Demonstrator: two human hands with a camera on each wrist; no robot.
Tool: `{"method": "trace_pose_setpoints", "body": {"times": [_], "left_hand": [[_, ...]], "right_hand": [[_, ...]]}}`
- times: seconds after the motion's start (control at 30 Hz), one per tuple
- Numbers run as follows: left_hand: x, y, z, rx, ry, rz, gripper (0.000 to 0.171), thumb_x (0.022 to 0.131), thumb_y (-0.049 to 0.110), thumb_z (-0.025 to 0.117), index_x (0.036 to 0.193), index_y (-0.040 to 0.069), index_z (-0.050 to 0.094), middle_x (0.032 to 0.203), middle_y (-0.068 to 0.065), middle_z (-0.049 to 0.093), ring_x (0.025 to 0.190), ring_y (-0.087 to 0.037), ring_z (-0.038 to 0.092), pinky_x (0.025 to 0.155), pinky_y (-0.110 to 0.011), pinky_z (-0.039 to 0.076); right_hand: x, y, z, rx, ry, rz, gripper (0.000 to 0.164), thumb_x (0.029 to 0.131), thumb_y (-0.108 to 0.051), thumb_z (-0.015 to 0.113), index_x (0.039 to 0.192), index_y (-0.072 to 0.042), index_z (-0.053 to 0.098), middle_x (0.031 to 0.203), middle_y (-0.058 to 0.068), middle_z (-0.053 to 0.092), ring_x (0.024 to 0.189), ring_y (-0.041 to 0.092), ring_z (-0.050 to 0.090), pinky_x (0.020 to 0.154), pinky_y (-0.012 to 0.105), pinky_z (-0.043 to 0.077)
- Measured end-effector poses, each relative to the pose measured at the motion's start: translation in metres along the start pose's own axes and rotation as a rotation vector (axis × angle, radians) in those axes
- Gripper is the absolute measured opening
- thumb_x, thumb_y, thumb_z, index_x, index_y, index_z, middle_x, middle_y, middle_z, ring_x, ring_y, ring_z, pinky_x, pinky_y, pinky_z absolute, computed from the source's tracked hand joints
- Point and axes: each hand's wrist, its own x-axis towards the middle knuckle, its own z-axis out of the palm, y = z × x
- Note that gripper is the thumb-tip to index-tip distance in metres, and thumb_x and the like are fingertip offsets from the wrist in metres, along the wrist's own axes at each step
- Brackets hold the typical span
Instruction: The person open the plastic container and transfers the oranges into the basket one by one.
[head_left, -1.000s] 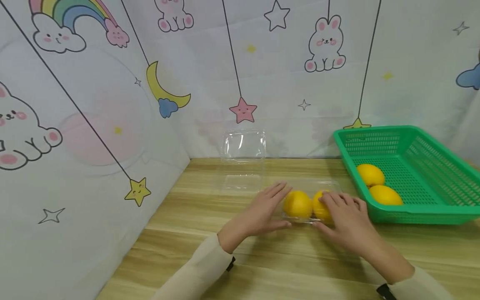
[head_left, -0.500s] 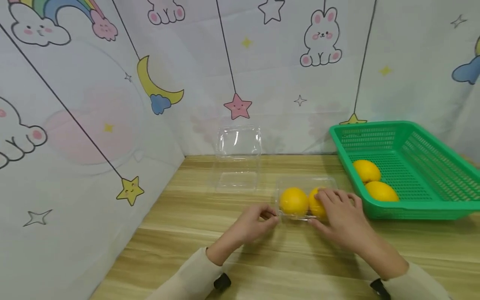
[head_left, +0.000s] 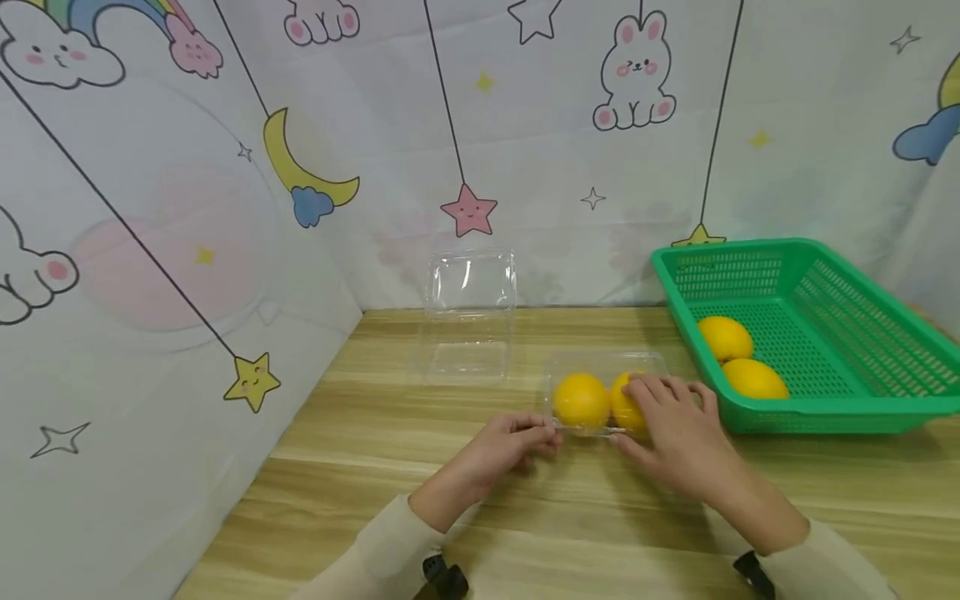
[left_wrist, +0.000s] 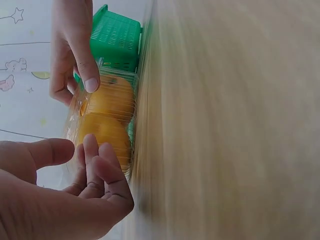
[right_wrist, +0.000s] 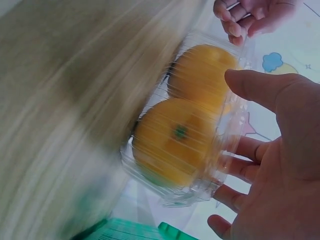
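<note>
A clear plastic clamshell box [head_left: 606,360] with its lid down stands on the table, two oranges [head_left: 581,402] side by side in it. My right hand [head_left: 678,433] rests over the lid's right part, fingers spread on top and thumb [right_wrist: 255,87] at the front edge. At the front left corner, the thumb and curled fingers of my left hand [head_left: 504,450] pinch the rim. From the left wrist, the left fingertips [left_wrist: 90,142] overlap the near end of the box [left_wrist: 115,172]. The right wrist view shows a green stem mark on one orange [right_wrist: 172,145].
A green plastic basket [head_left: 825,406] with two more oranges [head_left: 753,379] stands close to the right of the box. Behind, to the left, another clear clamshell box [head_left: 468,329] stands with its lid raised. A printed cloth [head_left: 540,150] hangs along the table's back edge.
My left hand has come off the box's left side and down to its front left corner, where the fingers have curled in. The right hand stays on the lid. The head view has shifted slightly.
</note>
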Motion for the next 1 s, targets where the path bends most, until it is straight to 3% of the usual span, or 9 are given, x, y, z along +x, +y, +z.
{"method": "trace_pose_setpoints", "body": {"times": [0.17,0.3,0.43,0.6,0.83,1.0], "left_hand": [[0.003,0.000,0.000,-0.024,-0.002,0.004,0.029,0.109,0.021,0.060,0.121,-0.003,0.071,0.118,-0.013,0.075,0.100,-0.013,0.069,0.081,-0.027,0.051],[0.003,-0.002,-0.001,-0.030,0.001,0.003,0.030,0.109,0.020,0.060,0.123,-0.005,0.070,0.118,-0.013,0.076,0.100,-0.014,0.069,0.080,-0.026,0.050],[0.004,-0.004,0.000,-0.041,-0.005,-0.004,0.031,0.109,0.021,0.059,0.125,-0.004,0.069,0.117,-0.011,0.076,0.099,-0.014,0.068,0.078,-0.025,0.049],[0.004,-0.004,0.002,-0.066,0.000,-0.008,0.031,0.109,0.021,0.059,0.124,-0.004,0.068,0.116,-0.010,0.075,0.097,-0.013,0.067,0.077,-0.025,0.047],[0.004,-0.004,0.004,-0.096,0.025,-0.019,0.027,0.108,0.022,0.060,0.119,-0.002,0.069,0.116,-0.009,0.074,0.094,-0.011,0.065,0.076,-0.025,0.046],[0.005,-0.006,0.005,-0.127,0.028,-0.029,0.020,0.108,0.020,0.059,0.113,0.003,0.068,0.120,-0.011,0.072,0.094,-0.011,0.065,0.075,-0.024,0.046]], "right_hand": [[0.004,-0.003,-0.006,-0.040,0.018,-0.036,0.052,0.091,-0.038,0.084,0.127,-0.007,0.064,0.137,0.016,0.063,0.131,0.044,0.049,0.109,0.071,0.025],[0.007,-0.011,-0.006,-0.082,0.095,-0.101,0.050,0.085,-0.029,0.091,0.124,-0.009,0.066,0.135,0.016,0.062,0.135,0.042,0.046,0.112,0.071,0.024],[0.009,-0.019,-0.001,-0.064,0.147,-0.199,0.034,0.081,-0.015,0.093,0.106,-0.015,0.069,0.132,0.013,0.064,0.138,0.041,0.046,0.114,0.067,0.025],[0.012,-0.025,0.003,-0.046,0.205,-0.300,0.026,0.080,-0.007,0.091,0.087,-0.020,0.069,0.121,0.008,0.066,0.127,0.034,0.052,0.110,0.060,0.029],[0.012,-0.027,0.007,-0.084,0.229,-0.339,0.022,0.080,-0.007,0.091,0.081,-0.018,0.072,0.111,0.003,0.066,0.119,0.029,0.054,0.105,0.057,0.034],[0.014,-0.027,0.009,-0.123,0.213,-0.356,0.027,0.081,-0.006,0.089,0.075,-0.018,0.065,0.105,0.001,0.062,0.116,0.028,0.054,0.102,0.056,0.037]]}}
